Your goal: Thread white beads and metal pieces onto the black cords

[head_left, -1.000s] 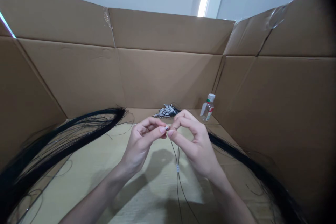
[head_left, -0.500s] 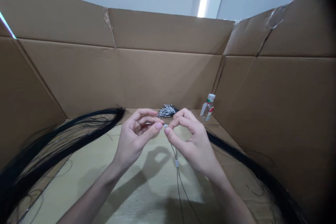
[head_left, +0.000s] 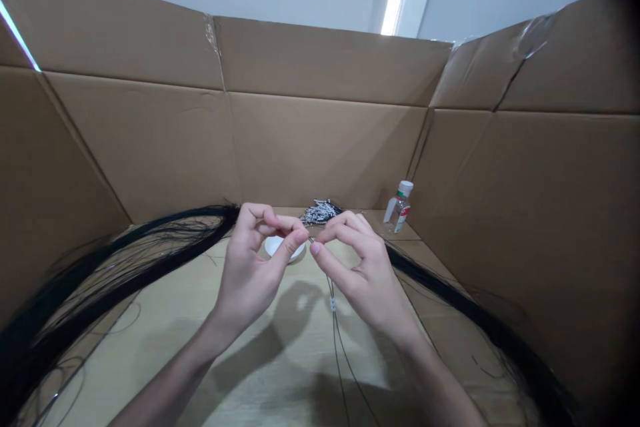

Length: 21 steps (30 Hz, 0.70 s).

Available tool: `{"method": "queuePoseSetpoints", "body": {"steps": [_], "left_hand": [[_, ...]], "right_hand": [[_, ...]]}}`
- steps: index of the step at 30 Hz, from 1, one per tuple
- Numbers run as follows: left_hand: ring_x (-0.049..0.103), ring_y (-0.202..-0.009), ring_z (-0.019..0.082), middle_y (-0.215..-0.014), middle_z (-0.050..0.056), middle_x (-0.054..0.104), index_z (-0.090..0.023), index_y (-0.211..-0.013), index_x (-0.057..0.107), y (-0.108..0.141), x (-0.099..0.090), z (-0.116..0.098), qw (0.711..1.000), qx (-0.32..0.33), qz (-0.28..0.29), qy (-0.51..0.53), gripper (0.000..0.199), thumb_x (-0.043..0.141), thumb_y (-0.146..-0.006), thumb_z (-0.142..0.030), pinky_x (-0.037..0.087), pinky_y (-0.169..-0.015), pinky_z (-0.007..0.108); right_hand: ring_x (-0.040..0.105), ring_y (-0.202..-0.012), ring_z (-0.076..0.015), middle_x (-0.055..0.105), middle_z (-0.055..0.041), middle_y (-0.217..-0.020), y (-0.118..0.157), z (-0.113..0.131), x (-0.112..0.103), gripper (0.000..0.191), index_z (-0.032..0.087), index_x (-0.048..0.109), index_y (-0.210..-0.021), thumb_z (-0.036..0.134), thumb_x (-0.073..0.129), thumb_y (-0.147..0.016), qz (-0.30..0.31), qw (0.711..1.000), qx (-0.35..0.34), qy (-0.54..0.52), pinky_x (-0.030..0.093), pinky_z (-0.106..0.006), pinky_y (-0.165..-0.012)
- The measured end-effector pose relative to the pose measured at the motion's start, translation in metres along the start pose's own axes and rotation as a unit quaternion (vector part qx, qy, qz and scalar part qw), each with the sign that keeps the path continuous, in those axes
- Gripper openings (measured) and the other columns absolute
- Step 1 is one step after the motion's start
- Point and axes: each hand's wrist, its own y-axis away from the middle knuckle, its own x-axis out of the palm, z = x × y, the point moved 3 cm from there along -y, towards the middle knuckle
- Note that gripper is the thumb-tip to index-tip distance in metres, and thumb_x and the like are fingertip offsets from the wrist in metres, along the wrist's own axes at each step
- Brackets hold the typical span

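My left hand (head_left: 250, 273) is closed in a pinch, thumb against fingertips, on a thin dark cord (head_left: 311, 239). Fingertip to fingertip with it, my right hand (head_left: 363, 267) pinches the same cord, a short stretch of which shows in the gap. Below my right fingers, cord strands hang toward me, with a small cluster of white beads (head_left: 333, 304) around them. A shallow white dish (head_left: 271, 245) lies behind my left thumb, partly hidden by it. Whatever else sits inside the pinches is hidden.
A pile of white-beaded cords (head_left: 321, 211) lies at the back. To its right stands a clear bottle (head_left: 400, 207) with a white cap. Bundles of black cord (head_left: 150, 227) stretch along the left, another black bundle (head_left: 460, 300) along the right. Cardboard walls (head_left: 325, 147) enclose the table.
My left hand has shifted slightly left and its fingers have drawn in, uncovering the white dish. The white bead piece seen between my fingertips is now out of sight.
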Motion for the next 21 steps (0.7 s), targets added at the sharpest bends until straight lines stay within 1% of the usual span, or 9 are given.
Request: {"method": "queuePoseSetpoints", "body": {"steps": [3,5,7,9,10,13,16,18,21], "left_hand": [[0.070,-0.083,0.015,-0.087,-0.002,0.075,-0.026,-0.093,0.042,0.001,-0.002,-0.001,0.999,0.023,-0.033,-0.019,0.037,0.079,-0.091,-0.022,0.053,-0.079,0.026],[0.070,-0.083,0.015,-0.087,-0.002,0.074,-0.026,-0.093,0.042,0.001,-0.003,-0.002,0.998,0.029,-0.045,-0.020,0.038,0.080,-0.090,-0.022,0.052,-0.080,0.028],[0.070,-0.082,0.016,-0.086,-0.001,0.074,-0.026,-0.093,0.042,0.000,-0.003,-0.002,0.998,0.031,-0.052,-0.018,0.039,0.080,-0.090,-0.021,0.051,-0.080,0.028],[0.071,-0.082,0.016,-0.085,-0.002,0.074,-0.025,-0.092,0.042,-0.001,-0.003,-0.001,0.998,0.027,-0.052,-0.018,0.039,0.081,-0.089,-0.021,0.051,-0.079,0.028],[0.071,-0.082,0.015,-0.085,-0.002,0.075,-0.025,-0.092,0.042,-0.001,-0.002,0.000,0.998,0.024,-0.050,-0.017,0.039,0.081,-0.089,-0.020,0.051,-0.079,0.027],[0.072,-0.081,0.015,-0.084,-0.002,0.075,-0.026,-0.094,0.042,-0.002,-0.001,0.002,0.999,0.013,-0.039,-0.007,0.039,0.081,-0.089,-0.020,0.052,-0.076,0.026],[0.072,-0.081,0.015,-0.084,-0.001,0.076,-0.026,-0.094,0.041,0.000,0.000,0.001,0.999,0.006,-0.034,0.006,0.040,0.081,-0.090,-0.020,0.053,-0.074,0.025],[0.072,-0.081,0.014,-0.084,-0.002,0.076,-0.026,-0.094,0.041,0.000,0.001,0.001,0.999,0.009,-0.029,0.011,0.040,0.080,-0.090,-0.020,0.053,-0.075,0.024],[0.073,-0.084,0.015,-0.086,-0.001,0.076,-0.025,-0.099,0.045,-0.013,-0.002,0.013,1.000,0.015,-0.006,0.019,0.036,0.080,-0.090,-0.024,0.054,-0.079,0.025]], "right_hand": [[0.058,-0.092,-0.0206,0.064,-0.0006,-0.088,0.000,-0.001,-0.001,0.014,0.021,0.065,-0.079,0.017,0.067,-0.092,0.029,0.998,0.009,0.046,0.044,-0.039,-0.084],[0.060,-0.092,-0.0215,0.067,-0.0013,-0.089,0.000,-0.002,-0.002,0.012,0.021,0.065,-0.080,0.017,0.066,-0.091,0.040,0.998,0.010,0.055,0.046,-0.040,-0.084],[0.065,-0.098,-0.0226,0.073,-0.0024,-0.098,0.000,-0.003,-0.001,0.002,0.022,0.071,-0.091,0.023,0.070,-0.093,0.021,0.999,0.012,0.028,0.049,-0.041,-0.089],[0.069,-0.103,-0.0235,0.077,-0.0030,-0.106,0.000,-0.004,0.001,0.011,0.024,0.076,-0.103,0.030,0.075,-0.093,-0.006,1.000,0.022,-0.016,0.051,-0.042,-0.094],[0.071,-0.103,-0.0234,0.079,-0.0028,-0.106,-0.001,-0.006,0.003,0.013,0.025,0.077,-0.105,0.032,0.077,-0.093,-0.014,0.999,0.028,-0.036,0.052,-0.041,-0.095],[0.074,-0.092,-0.0216,0.081,-0.0014,-0.097,-0.001,-0.010,0.009,0.007,0.025,0.080,-0.096,0.030,0.076,-0.095,-0.031,0.996,0.035,-0.076,0.055,-0.038,-0.088],[0.073,-0.087,-0.0193,0.080,-0.0007,-0.090,-0.002,-0.014,0.009,0.009,0.024,0.079,-0.090,0.030,0.075,-0.096,-0.060,0.993,0.038,-0.093,0.055,-0.033,-0.080],[0.072,-0.086,-0.0176,0.078,-0.0001,-0.089,-0.003,-0.015,0.008,0.011,0.023,0.077,-0.089,0.030,0.075,-0.096,-0.064,0.992,0.040,-0.101,0.055,-0.030,-0.077],[0.071,-0.084,-0.0160,0.077,0.0006,-0.088,-0.003,-0.017,0.007,0.010,0.022,0.075,-0.090,0.029,0.074,-0.097,-0.067,0.992,0.036,-0.105,0.055,-0.028,-0.075]]}}
